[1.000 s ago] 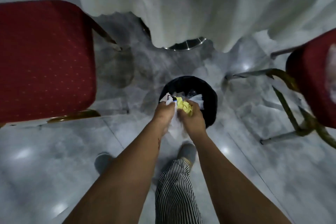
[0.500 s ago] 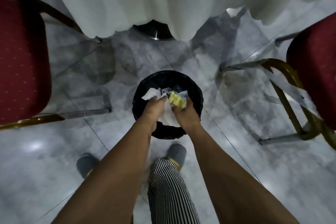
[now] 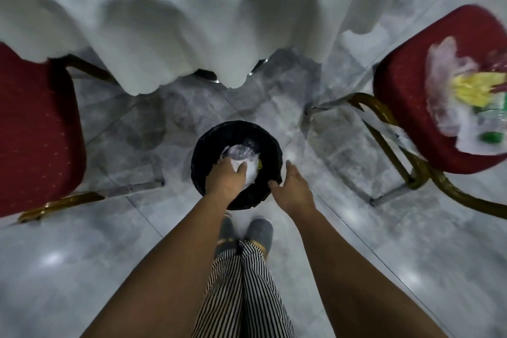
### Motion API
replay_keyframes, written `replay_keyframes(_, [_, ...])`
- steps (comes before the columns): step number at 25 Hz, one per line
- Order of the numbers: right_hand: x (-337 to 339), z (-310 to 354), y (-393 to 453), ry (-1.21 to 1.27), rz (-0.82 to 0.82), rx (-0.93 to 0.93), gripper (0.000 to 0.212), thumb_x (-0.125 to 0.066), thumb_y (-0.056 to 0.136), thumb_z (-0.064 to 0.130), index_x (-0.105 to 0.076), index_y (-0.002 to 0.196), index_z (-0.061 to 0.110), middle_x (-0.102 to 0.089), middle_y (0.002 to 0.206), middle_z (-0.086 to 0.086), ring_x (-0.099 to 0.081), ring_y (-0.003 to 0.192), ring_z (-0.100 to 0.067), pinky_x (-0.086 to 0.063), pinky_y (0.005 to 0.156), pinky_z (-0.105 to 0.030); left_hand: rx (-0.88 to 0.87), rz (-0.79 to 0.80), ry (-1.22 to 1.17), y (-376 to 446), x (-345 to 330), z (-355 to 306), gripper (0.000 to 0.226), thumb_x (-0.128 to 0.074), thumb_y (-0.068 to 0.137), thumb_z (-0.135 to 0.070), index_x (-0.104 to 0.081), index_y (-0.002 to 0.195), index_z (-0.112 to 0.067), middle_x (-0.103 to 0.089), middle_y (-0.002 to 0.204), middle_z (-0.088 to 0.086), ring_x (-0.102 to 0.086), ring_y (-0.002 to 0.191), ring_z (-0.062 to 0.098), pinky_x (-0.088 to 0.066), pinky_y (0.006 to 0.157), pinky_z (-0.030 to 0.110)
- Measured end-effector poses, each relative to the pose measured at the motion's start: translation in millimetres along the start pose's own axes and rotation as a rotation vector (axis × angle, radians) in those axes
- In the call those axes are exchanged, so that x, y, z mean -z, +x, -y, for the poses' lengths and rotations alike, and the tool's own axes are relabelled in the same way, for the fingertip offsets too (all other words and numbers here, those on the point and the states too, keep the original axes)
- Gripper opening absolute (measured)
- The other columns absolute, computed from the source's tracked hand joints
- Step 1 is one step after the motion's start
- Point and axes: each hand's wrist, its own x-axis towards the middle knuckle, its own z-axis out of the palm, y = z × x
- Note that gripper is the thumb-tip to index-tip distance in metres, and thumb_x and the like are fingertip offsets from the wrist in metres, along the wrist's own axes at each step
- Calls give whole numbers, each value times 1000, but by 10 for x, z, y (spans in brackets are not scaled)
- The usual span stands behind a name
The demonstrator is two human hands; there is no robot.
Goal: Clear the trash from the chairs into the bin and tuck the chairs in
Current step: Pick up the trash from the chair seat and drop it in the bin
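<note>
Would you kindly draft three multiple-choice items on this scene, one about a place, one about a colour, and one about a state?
1. Where does uncollected trash lie?
A. on the right chair's seat
B. on the left chair's seat
C. on the floor by the shoes

2. What colour is the bin?
A. white
B. black
C. green

3. How is the right hand?
A. gripping a chair leg
B. pinching paper
C. open, holding nothing

Answers:
1 A: the trash pile sits on the right chair; the left chair shows none.
2 B: the bin is black.
3 C: the right hand is spread beside the rim, while the left hand presses the wad down.
</note>
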Motion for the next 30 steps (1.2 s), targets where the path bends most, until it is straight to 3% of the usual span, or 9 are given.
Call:
replay_keyframes(2, [207,-81,-189,3,-59,-18,74,-53,96,39,-16,155,15,-24,162,-7,-27,146,-29,-28,116,-43,-105,-16,159,-212,31,-141,61,-42,98,-48,-37,149,-15,-42,151,14,-42,136,34,-35,112,47])
replay_keyframes(5, [515,-232,-427,46,-144,-19,72,-52,97,40,-19,155,14,-25,162,-7,-27,147,-27,-28,117,-42,-191,32,168,-474,67,-410,70,-35,90,-61,-39,146,-19,-42,151,11,-42,135,34,-36,111,51])
replay_keyframes(11, [1222,-687,-594,75,-371,-91,70,-57,92,42,-30,150,13,-41,153,-12,-40,139,-31,-35,113,-45,-279,57,272,-677,-108,-1172,65,-38,100,-49,-25,153,-13,-28,159,15,-33,141,36,-30,115,49])
replay_keyframes(18, [2477,-1492,-252,64,-619,-143,73,-57,89,45,-33,150,13,-37,155,-11,-35,142,-30,-33,114,-48,-398,96,236,-835,-1091,-2511,76,-44,98,-51,-16,157,-14,-21,162,13,-27,145,33,-27,118,43])
replay_keyframes(26, [3631,-2375,694,66,-591,-171,78,-59,86,53,-28,151,21,-32,158,-6,-32,143,-32,-34,110,-54,-323,131,103,-547,-2415,-3901,85,-54,93,-53,-3,158,-31,0,166,9,-16,150,34,-25,118,45])
replay_keyframes(30, [3957,-2579,1156,96,-501,-193,80,-58,87,57,-18,153,36,-16,164,-4,-23,146,-36,-29,109,-60,-379,77,37,-171,-2725,-4302,84,-60,86,-56,-10,154,-45,-14,164,10,-27,145,37,-33,115,46])
